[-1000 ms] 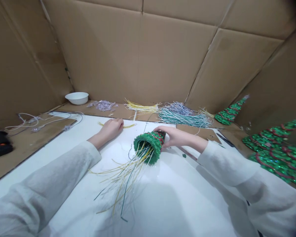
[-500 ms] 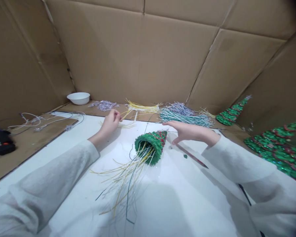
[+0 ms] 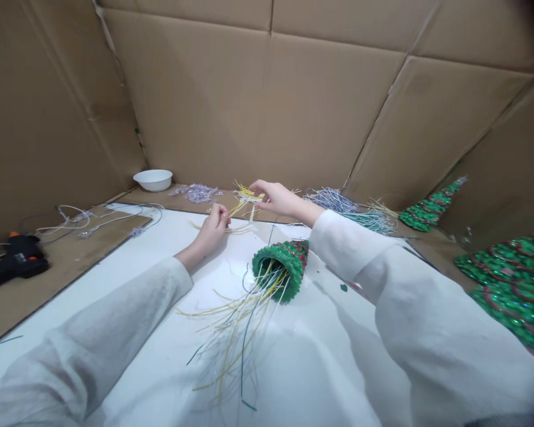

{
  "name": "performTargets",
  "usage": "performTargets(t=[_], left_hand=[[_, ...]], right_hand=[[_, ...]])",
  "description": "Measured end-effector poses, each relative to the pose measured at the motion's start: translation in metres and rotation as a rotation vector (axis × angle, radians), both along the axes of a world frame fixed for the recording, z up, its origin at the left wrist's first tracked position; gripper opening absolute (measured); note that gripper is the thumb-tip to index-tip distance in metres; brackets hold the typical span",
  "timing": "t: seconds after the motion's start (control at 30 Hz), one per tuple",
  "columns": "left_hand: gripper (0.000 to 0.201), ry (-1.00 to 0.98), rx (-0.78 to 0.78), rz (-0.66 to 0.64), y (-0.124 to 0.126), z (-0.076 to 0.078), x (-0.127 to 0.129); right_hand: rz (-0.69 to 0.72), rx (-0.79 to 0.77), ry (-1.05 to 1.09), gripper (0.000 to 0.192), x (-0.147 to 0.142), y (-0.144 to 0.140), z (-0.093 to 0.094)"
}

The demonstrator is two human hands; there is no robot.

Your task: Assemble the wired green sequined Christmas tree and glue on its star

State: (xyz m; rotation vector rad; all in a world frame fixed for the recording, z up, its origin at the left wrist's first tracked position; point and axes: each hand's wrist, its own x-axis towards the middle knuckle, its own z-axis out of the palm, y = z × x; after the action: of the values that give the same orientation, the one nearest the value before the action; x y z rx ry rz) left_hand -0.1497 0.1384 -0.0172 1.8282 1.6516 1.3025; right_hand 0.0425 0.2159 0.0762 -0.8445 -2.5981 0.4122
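Note:
My left hand (image 3: pixel 214 225) is closed in a pinch on thin yellow wires (image 3: pixel 235 209), just left of a bundle of yellow and white wires (image 3: pixel 245 194). Over that bundle reaches my right hand (image 3: pixel 276 198), its thumb and fingers apart at the strands. Below both hands, a small green Christmas tree (image 3: pixel 294 270) with red trim lies on its side on the white board (image 3: pixel 160 332). Its hollow base faces me, and loose yellow, white and green wires (image 3: pixel 244 320) spill out of it. My right sleeve hides part of its tip.
Blue-white wires (image 3: pixel 329 198) and green wires (image 3: pixel 374 221) lie at the back. Finished trees (image 3: pixel 431 204) stand right. A white bowl (image 3: pixel 153 179), clear beads (image 3: pixel 198 193), white cords (image 3: pixel 78 218) and a black-and-orange glue gun (image 3: pixel 18 258) are left. Cardboard walls (image 3: pixel 249 101) enclose the space.
My right hand has moved left and away from the tree's tip to the yellow and white bundle. My left hand keeps its pinch. The view has shifted slightly left.

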Motion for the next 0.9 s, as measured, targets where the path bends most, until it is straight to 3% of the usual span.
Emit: performTargets(t=[0.13,0.33,0.67,0.9], left_hand=[[0.015,0.019,-0.006,-0.004,-0.001,-0.003,0.000],[0.018,0.029,-0.010,-0.007,0.003,-0.009,-0.006],[0.020,0.121,-0.029,0.044,0.006,-0.010,-0.019],[0.023,0.204,-0.069,0.030,0.013,-0.016,-0.026]], right_hand=[[0.015,0.006,-0.022,0.013,-0.016,0.006,-0.004],[-0.015,-0.005,0.006,0.015,-0.002,0.012,0.003],[-0.149,-0.118,0.176,0.017,0.058,0.015,0.033],[-0.281,-0.061,0.401,0.021,0.117,0.002,0.053]])
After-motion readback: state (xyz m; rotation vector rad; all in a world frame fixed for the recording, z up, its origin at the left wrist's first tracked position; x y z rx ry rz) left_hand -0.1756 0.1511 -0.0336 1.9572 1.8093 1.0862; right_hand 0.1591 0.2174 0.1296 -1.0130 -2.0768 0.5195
